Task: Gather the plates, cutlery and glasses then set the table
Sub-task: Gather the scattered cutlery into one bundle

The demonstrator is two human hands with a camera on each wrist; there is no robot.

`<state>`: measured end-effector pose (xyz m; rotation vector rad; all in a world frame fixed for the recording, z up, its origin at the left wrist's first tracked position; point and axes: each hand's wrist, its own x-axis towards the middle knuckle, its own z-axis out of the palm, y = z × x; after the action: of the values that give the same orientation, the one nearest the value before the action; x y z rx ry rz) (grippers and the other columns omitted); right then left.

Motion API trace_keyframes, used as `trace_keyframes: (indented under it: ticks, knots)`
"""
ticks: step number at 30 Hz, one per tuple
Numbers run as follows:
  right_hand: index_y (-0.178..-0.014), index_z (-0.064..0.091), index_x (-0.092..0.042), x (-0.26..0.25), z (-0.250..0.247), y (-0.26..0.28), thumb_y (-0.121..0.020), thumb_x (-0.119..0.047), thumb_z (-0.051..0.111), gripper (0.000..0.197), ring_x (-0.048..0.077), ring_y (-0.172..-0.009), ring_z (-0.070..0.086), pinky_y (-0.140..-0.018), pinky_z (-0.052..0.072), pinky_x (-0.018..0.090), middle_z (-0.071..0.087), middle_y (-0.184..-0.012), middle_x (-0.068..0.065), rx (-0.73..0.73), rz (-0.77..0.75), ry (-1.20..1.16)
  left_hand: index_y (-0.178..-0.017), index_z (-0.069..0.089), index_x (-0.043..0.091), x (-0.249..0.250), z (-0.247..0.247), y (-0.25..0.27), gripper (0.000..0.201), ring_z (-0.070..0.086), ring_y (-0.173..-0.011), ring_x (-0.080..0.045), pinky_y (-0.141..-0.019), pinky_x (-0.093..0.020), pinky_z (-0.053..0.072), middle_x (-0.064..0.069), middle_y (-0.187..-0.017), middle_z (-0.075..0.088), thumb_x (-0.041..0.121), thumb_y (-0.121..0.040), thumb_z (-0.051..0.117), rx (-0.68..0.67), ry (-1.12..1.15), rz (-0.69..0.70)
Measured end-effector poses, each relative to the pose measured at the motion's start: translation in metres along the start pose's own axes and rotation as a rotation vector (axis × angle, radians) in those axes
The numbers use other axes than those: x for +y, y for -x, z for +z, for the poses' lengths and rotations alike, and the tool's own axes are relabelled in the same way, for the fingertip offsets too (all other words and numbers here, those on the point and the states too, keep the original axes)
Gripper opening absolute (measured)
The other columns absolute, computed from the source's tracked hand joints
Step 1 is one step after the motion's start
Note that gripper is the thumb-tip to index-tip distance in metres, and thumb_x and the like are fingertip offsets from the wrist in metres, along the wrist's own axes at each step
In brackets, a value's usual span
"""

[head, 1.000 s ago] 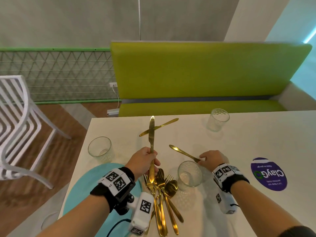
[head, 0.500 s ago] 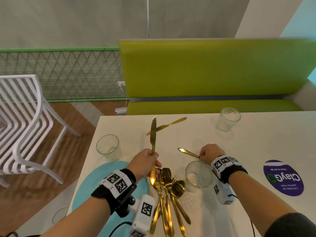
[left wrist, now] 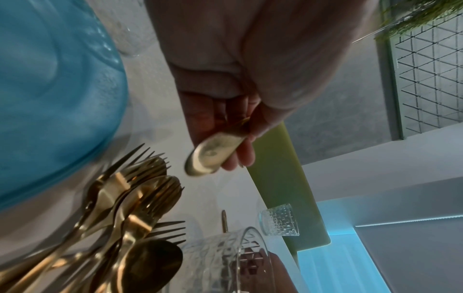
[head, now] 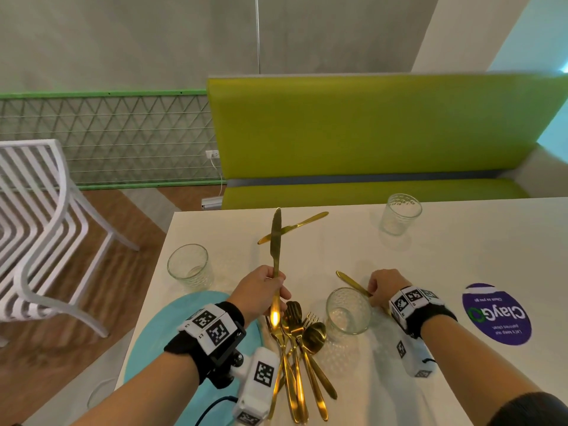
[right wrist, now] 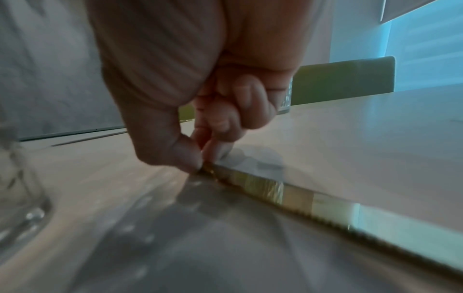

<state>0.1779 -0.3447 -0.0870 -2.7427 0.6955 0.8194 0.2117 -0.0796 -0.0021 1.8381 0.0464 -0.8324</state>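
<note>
Head view: left hand (head: 261,290) curls around a gold knife (head: 275,241), blade raised above the cutlery pile (head: 299,348) on the white table (head: 461,250). Just right of that pile, right hand (head: 385,285) pinches a second knife (head: 350,282) lying flat behind a glass (head: 349,312).
</note>
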Motion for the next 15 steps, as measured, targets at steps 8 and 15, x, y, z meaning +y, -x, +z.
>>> trace_keyframes:
  ticks: [8, 15]
  knots:
    - [-0.101, 0.066, -0.012, 0.006, 0.009, 0.012, -0.081, -0.022, 0.060, 0.023, 0.020, -0.083, 0.063, -0.069, 0.049, 0.023, 0.063, -0.092, 0.003, 0.065, 0.070, 0.189, -0.093, 0.051, 0.019, -0.001, -0.003, 0.006, 0.012, 0.058, -0.062, -0.015, -0.061, -0.027, 0.054, -0.005, -0.077, 0.062, 0.015, -0.098, 0.040, 0.003, 0.008, 0.007]
    - [-0.090, 0.068, -0.022, 0.017, -0.043, 0.039, -0.080, -0.026, 0.064, 0.011, 0.023, -0.089, 0.061, -0.072, 0.046, 0.026, 0.069, -0.100, 0.005, 0.295, -0.010, -0.008, -0.094, 0.052, 0.014, 0.008, -0.009, 0.014, 0.011, 0.060, -0.059, -0.016, -0.060, -0.027, 0.056, -0.005, -0.074, 0.061, 0.019, -0.098, 0.043, -0.016, 0.073, 0.040]
